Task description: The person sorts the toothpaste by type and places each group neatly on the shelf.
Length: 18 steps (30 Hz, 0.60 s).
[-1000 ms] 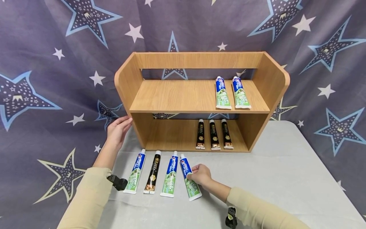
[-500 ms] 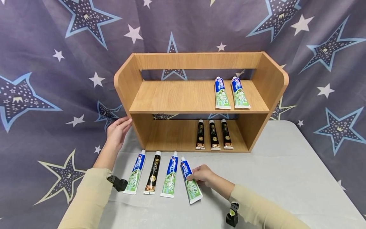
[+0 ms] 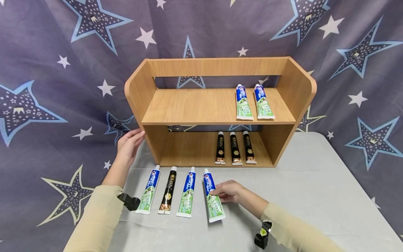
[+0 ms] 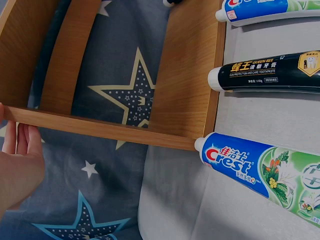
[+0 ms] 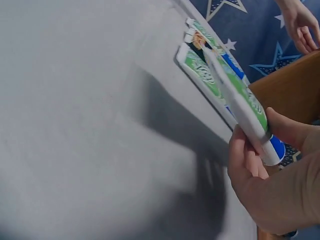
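Observation:
My right hand [image 3: 232, 191] pinches a blue-and-green toothpaste tube [image 3: 214, 206] between thumb and fingers. In the right wrist view this tube [image 5: 239, 102] is tilted and raised off the table, its shadow below. To its left lie a blue-green toothpaste tube [image 3: 186, 197], a black toothpaste tube [image 3: 168, 192] and another blue-green tube [image 3: 148, 192], caps toward the shelf. My left hand [image 3: 127, 147] touches the outer left side of the wooden shelf [image 3: 220, 66] with its fingers extended; the left wrist view shows the fingertips against the side panel [image 4: 100, 127].
Two blue-green tubes [image 3: 244, 103] lie on the right part of the upper board. Three black tubes [image 3: 235, 148] lie on the lower board, right of its middle. A grey-white table [image 3: 315, 189] carries the shelf, with a star-patterned curtain [image 3: 220, 28] behind.
My right hand has moved slightly right with the toothpaste tube, lifting it and turning it more upright in the head view. The left hand stays at the shelf's side.

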Tool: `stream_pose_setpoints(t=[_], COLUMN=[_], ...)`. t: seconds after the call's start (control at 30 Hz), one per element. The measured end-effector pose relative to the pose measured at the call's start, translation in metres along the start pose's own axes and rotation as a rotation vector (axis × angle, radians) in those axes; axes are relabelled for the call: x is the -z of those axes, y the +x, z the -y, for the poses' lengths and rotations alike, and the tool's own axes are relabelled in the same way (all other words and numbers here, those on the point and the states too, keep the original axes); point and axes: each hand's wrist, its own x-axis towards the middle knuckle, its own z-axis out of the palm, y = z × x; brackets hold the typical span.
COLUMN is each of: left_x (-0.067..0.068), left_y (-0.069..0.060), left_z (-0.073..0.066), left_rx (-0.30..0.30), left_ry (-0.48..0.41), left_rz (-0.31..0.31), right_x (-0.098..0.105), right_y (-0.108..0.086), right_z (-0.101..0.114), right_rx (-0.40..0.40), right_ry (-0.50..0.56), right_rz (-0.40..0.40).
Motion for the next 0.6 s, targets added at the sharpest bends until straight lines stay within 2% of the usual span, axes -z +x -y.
stream_pose_setpoints(t=[0.2, 0.4, 0.6], left_x=[0.001, 0.001, 0.001], left_y=[0.0, 0.0, 0.0], left_z=[0.0, 0.0, 0.001], left_rx=[-0.017, -0.006, 0.004], left_ry=[0.003, 0.041, 0.046], left_rz=[0.0, -0.002, -0.003], right_x=[0.008, 0.013, 0.018], right_y=[-0.004, -0.013, -0.024], right_z=[0.011, 0.023, 0.036], right_rx=[0.038, 0.11, 0.144], right_ry=[0.026, 0.054, 0.052], right_rz=[0.008, 0.027, 0.043])
